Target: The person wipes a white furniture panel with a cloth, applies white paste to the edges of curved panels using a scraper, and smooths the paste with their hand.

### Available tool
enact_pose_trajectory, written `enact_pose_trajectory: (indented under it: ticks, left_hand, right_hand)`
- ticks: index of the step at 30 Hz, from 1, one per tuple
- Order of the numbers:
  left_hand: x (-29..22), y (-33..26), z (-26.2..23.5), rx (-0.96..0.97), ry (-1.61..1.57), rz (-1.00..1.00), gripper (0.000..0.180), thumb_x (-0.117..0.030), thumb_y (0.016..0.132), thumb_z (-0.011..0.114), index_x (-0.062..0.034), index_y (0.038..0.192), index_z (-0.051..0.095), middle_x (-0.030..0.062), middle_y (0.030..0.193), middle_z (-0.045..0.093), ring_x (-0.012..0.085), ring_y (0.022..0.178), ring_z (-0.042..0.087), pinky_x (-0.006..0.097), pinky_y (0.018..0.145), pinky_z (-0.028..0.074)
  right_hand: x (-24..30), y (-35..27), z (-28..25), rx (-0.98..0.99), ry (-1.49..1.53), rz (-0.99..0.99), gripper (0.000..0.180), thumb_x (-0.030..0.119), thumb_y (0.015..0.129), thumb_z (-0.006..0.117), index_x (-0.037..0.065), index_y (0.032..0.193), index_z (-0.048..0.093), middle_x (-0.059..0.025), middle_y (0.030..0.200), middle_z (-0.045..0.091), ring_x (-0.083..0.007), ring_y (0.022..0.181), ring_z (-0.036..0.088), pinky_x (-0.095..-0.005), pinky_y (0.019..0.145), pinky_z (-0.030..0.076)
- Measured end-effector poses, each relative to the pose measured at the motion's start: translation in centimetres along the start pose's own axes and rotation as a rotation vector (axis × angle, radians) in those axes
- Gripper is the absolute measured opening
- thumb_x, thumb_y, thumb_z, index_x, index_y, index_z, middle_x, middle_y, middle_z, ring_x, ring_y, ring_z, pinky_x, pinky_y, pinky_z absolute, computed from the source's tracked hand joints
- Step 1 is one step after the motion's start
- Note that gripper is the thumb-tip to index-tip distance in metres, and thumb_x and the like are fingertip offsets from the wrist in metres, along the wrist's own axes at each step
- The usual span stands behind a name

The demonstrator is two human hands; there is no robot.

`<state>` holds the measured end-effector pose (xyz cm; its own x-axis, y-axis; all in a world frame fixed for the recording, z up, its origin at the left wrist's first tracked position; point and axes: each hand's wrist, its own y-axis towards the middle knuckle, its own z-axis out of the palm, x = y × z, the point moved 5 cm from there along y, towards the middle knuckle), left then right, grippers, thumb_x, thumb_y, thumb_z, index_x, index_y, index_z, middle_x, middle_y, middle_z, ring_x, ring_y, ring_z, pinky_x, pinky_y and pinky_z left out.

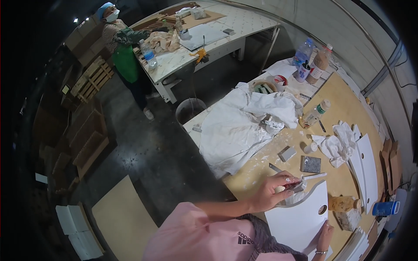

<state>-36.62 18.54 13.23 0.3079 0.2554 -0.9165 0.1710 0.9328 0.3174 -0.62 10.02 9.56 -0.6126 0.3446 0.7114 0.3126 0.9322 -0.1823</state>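
Note:
A white panel (291,227) with a curved, wavy upper edge and a round hole lies tilted in front of me. My left hand (276,188) pinches a small grey block (298,187) just over that curved edge; the fingers partly hide the block. My right hand (323,238) grips the panel's right edge below the hole. A thin white stick-like piece (314,176) lies beyond my left fingertips. Two grey blocks, one lighter (287,153) and one darker (310,164), rest on the tan board (257,167) farther off.
On the board are a clear bottle (314,114), a white rag (337,143) and a jar of yellowish stuff (344,203). More white panels (366,169) lean at the right. White cloth (237,126) covers the far left part. Across the aisle a person in a green apron (125,63) stands by another table (217,41).

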Motion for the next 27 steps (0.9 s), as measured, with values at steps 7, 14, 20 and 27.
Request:
enact_pose_trajectory:
  ticks: [7, 14, 20, 27]
  left_hand:
    - [-0.2, -1.3, -1.4, -0.090, -0.057, -0.006, 0.037, 0.004, 0.085, 0.062, 0.0032, 0.121, 0.060, 0.0104, 0.115, 0.058, 0.0173, 0.103, 0.058, 0.028, 0.090, 0.046]
    - [-0.6, -2.9, -2.0, -0.116, -0.074, 0.018, 0.034, 0.001, 0.086, 0.063, 0.0040, 0.120, 0.060, 0.0094, 0.110, 0.059, 0.0147, 0.098, 0.058, 0.026, 0.085, 0.047]
    - [0.1, -3.8, -2.1, -0.056, -0.063, -0.080, 0.040, 0.004, 0.086, 0.062, 0.0017, 0.125, 0.058, 0.0088, 0.116, 0.058, 0.0154, 0.108, 0.057, 0.028, 0.092, 0.045]
    - [1.2, -4.3, -2.5, -0.079, -0.097, -0.166, 0.039, 0.002, 0.086, 0.063, 0.0013, 0.124, 0.059, 0.0075, 0.116, 0.059, 0.0149, 0.107, 0.058, 0.027, 0.090, 0.046]
  right_hand:
    - [-0.5, 0.0, -0.7, 0.081, -0.106, -0.122, 0.046, 0.029, 0.098, 0.050, 0.006, 0.065, 0.028, 0.0031, 0.059, 0.025, -0.0096, 0.058, 0.024, -0.0327, 0.051, 0.020]
    - [-3.2, 0.4, -2.2, -0.074, -0.016, -0.040, 0.045, 0.027, 0.098, 0.049, 0.005, 0.064, 0.030, 0.0021, 0.060, 0.026, -0.0095, 0.059, 0.026, -0.0314, 0.052, 0.024]
    - [0.7, -0.9, 0.1, 0.146, -0.059, -0.090, 0.045, 0.026, 0.098, 0.048, 0.006, 0.062, 0.031, 0.0038, 0.058, 0.026, -0.0086, 0.058, 0.026, -0.0307, 0.050, 0.022]
    - [-0.3, -2.7, -0.4, 0.048, -0.014, -0.077, 0.041, 0.030, 0.098, 0.049, 0.003, 0.067, 0.042, 0.0027, 0.061, 0.036, -0.0086, 0.059, 0.033, -0.0293, 0.051, 0.027]
